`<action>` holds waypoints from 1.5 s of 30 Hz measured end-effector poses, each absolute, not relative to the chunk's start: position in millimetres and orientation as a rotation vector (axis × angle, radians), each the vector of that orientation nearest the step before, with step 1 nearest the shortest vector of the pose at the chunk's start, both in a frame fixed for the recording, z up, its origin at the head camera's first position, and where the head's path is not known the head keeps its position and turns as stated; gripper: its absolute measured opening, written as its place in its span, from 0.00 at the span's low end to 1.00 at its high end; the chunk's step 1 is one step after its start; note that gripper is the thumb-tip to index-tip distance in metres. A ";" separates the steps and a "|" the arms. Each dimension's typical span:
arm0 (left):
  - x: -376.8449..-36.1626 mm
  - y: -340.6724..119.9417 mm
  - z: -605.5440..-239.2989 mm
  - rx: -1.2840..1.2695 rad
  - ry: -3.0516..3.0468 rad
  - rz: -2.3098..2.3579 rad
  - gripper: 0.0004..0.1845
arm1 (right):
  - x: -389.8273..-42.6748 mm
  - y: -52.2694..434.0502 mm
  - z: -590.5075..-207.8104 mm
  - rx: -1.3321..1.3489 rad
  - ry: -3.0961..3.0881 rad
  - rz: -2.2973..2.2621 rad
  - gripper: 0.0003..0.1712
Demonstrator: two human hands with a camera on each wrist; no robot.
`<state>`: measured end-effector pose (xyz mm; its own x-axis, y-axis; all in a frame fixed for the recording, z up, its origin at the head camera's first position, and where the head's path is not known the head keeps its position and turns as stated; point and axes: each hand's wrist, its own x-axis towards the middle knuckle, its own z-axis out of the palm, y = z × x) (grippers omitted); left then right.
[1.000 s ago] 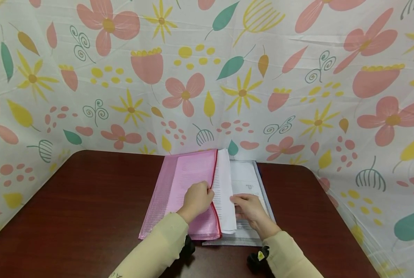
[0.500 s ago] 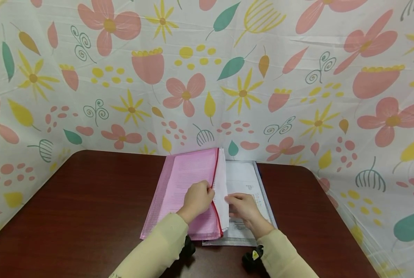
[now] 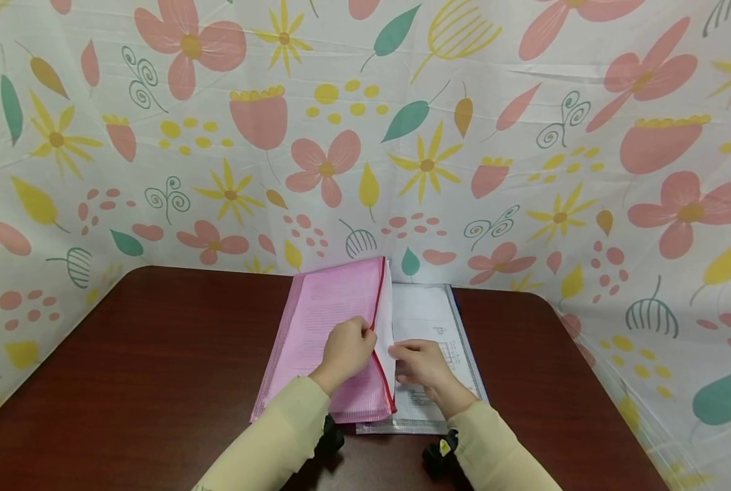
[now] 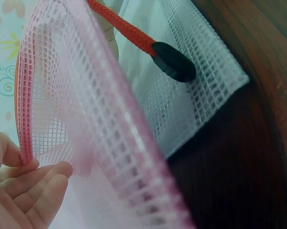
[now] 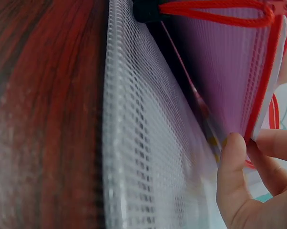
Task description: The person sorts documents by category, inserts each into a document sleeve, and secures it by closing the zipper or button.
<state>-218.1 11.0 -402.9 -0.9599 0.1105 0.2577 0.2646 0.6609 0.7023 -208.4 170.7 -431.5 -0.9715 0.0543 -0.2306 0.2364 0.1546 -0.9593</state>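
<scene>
A pink mesh zipper pouch (image 3: 316, 307) with a red zipper edge lies tilted, its right side lifted. My left hand (image 3: 347, 348) pinches that red edge near its middle; in the left wrist view its fingertips (image 4: 62, 169) hold the mesh lip away from the pouch. White paper sheets (image 3: 385, 314) sit mostly inside, a narrow strip showing at the mouth. With thumb and fingers, my right hand (image 3: 423, 372) pinches the sheets' right side; in the right wrist view the fingers also meet the lower red edge (image 5: 262, 90). How far the sheets reach inside is hidden.
Beneath the pink pouch, a clear-grey mesh pouch (image 3: 423, 307) with printed paper lies on the dark brown table (image 3: 157, 354). A red cord pull with a black end (image 4: 174, 62) hangs from the pink pouch. Behind the table hangs a floral curtain (image 3: 365, 136).
My right hand has moved left, and the white sheets have slid left into the pink pouch, leaving a narrower strip outside. My left hand has kept its grip on the red edge.
</scene>
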 end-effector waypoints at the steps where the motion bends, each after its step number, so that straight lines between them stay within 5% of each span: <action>1: -218.4 10.7 -403.0 -0.313 -2.680 -1.184 0.06 | -208.5 169.6 -431.2 0.282 2.273 -1.936 0.18; 36: -215.1 7.5 -405.2 -0.524 -2.765 -1.186 0.06 | -220.1 154.8 -431.6 0.262 2.412 -1.752 0.09; 40: -217.9 7.9 -406.8 -0.442 -2.761 -1.196 0.07 | -217.9 154.8 -431.6 0.249 2.406 -1.762 0.16; 45: -222.8 6.7 -407.6 -0.362 -2.745 -1.250 0.07 | -205.8 157.3 -430.8 0.174 2.203 -1.851 0.38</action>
<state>-222.8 6.7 -407.6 -0.9663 0.1721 0.1913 0.2573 0.6338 0.7294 -205.8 157.3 -430.8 -0.9595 -0.0733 -0.2719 0.2552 0.1818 -0.9497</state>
